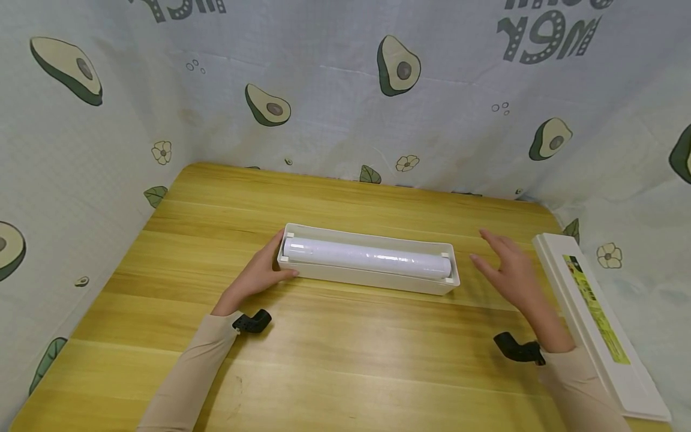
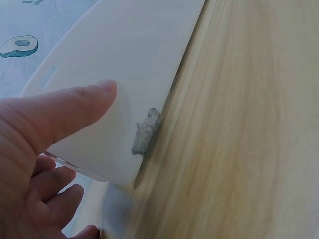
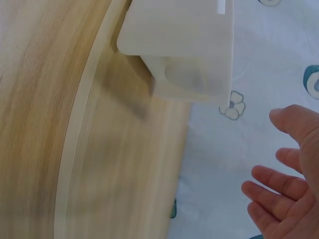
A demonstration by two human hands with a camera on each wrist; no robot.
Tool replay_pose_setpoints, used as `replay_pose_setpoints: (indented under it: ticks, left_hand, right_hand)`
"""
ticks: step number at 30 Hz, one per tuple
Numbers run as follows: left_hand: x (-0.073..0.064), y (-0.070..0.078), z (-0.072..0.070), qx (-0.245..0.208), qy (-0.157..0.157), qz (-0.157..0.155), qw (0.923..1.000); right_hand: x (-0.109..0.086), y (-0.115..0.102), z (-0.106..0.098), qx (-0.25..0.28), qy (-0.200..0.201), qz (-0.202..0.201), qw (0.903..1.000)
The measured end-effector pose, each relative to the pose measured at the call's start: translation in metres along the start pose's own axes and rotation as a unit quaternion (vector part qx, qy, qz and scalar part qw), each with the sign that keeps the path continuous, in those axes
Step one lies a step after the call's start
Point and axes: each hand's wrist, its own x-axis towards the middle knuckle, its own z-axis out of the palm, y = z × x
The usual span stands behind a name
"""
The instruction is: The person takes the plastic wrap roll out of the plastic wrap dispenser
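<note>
A long white plastic wrap dispenser box [image 1: 345,278] lies on the table without a cover. Inside it sits a shiny white roll of plastic wrap [image 1: 367,257], its ends between small holders. My left hand [image 1: 261,273] grips the box's left end, thumb along the front wall and fingers round the end. In the left wrist view the thumb [image 2: 84,107] presses the white wall, and a greyish patch [image 2: 145,133] shows near its lower edge. My right hand [image 1: 510,273] hovers off the box's right end, fingers apart and holding nothing. The right wrist view shows a gap between hand and box.
A long white lid [image 1: 628,384] with a green-yellow label lies along the table's right edge, close to the right forearm. The wooden table [image 1: 345,360] ends at a curtain [image 1: 324,60] printed with avocados, at the back and both sides.
</note>
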Motion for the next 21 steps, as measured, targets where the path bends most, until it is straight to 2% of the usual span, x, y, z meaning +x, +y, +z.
replay_pose_setpoints:
  ticks: [16,21]
  left_hand:
    - [0.001,-0.002,0.000,0.000,0.002,0.007,1.0000]
    - [0.001,-0.002,0.000,0.000,0.002,0.006,1.0000]
  right_hand:
    - [0.007,-0.014,0.005,0.019,-0.020,-0.018,0.9995]
    - [0.008,-0.018,0.006,0.011,-0.023,-0.024,0.9994]
